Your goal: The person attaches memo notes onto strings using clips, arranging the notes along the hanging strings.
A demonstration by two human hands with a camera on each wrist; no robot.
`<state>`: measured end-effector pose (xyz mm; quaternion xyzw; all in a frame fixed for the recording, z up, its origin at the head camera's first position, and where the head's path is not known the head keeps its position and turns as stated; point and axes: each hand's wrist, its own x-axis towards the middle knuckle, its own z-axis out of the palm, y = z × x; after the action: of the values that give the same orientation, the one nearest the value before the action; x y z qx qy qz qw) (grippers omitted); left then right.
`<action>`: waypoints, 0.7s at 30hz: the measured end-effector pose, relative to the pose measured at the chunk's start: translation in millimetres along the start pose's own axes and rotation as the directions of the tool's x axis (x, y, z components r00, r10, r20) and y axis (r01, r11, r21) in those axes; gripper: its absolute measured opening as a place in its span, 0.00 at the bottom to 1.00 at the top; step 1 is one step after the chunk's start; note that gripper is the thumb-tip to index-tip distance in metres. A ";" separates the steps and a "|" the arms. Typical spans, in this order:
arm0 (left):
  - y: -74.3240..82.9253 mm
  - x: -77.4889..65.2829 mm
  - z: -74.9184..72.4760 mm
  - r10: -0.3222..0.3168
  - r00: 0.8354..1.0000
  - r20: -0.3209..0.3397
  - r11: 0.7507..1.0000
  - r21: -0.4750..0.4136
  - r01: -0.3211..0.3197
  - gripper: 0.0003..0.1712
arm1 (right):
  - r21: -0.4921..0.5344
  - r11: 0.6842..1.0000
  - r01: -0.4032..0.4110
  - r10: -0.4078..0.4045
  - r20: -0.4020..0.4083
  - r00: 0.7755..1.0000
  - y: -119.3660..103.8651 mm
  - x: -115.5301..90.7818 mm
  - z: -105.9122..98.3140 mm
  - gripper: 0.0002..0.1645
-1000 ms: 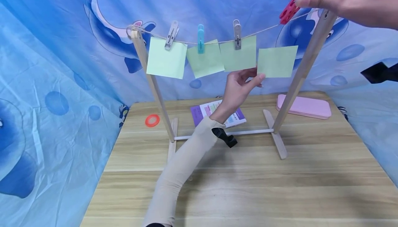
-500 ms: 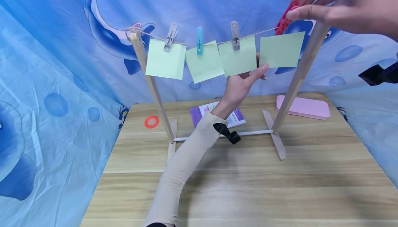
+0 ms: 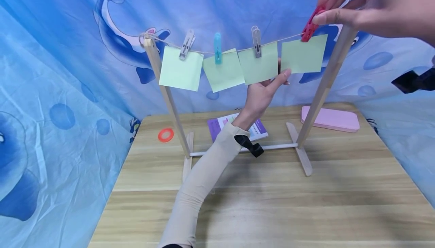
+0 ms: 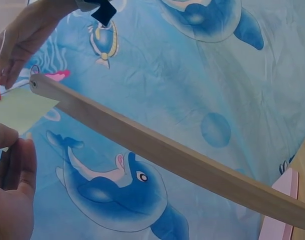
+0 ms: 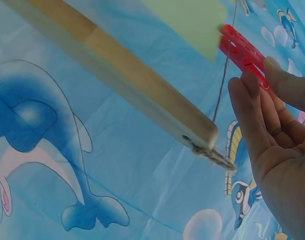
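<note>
My right hand [image 3: 377, 10] pinches a red clothespin [image 3: 310, 25] at the right end of a string line. The clothespin's lower tip overlaps the top edge of a green paper square [image 3: 302, 56]. My left hand [image 3: 259, 93] pinches that paper's lower left corner between thumb and fingers. In the right wrist view the red clothespin [image 5: 245, 55] lies across the string [image 5: 223, 80], beside the paper. Three other green papers hang to the left, held by a white clothespin [image 3: 187, 45], a blue clothespin [image 3: 218, 48] and a grey clothespin [image 3: 256, 41].
Wooden posts [image 3: 326, 85] joined by a white rod [image 3: 278, 147] carry the string. On the wooden table [image 3: 272, 210] lie a purple-and-white booklet [image 3: 256, 131], a pink case [image 3: 331, 119] and an orange ring [image 3: 165, 135]. A blue dolphin-printed sheet [image 3: 61, 70] hangs behind.
The left hand has raised the paper up to the string. My right hand has brought the red clothespin down and left, onto the paper's top edge.
</note>
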<state>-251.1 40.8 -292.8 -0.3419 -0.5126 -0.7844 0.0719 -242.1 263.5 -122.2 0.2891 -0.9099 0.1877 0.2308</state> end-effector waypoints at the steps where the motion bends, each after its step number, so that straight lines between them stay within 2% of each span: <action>1: -0.5 -0.1 -0.1 0.003 1.000 -0.004 1.000 0.001 -0.003 0.23 | -0.014 1.000 0.004 -0.004 0.015 1.000 0.5 -0.4 1.2 0.17; 7: -2.5 2.3 1.5 0.025 1.000 -0.018 0.999 -0.028 -0.025 0.21 | -0.072 0.997 0.017 -0.015 0.034 0.999 4.3 -2.4 3.0 0.17; 13: -3.8 2.3 2.3 0.006 1.000 -0.016 1.000 0.009 -0.006 0.23 | -0.079 0.997 -0.001 0.005 0.061 0.998 8.6 -7.9 5.5 0.22; 21: -3.4 0.6 -0.6 0.009 1.000 -0.010 1.000 0.029 -0.009 0.28 | -0.107 0.994 -0.007 0.015 0.074 0.997 -5.9 -10.2 2.8 0.28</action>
<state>-253.4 42.0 -295.2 -0.3392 -0.5221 -0.7781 0.0828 -231.9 262.2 -128.6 0.2781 -0.9282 0.1294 0.2108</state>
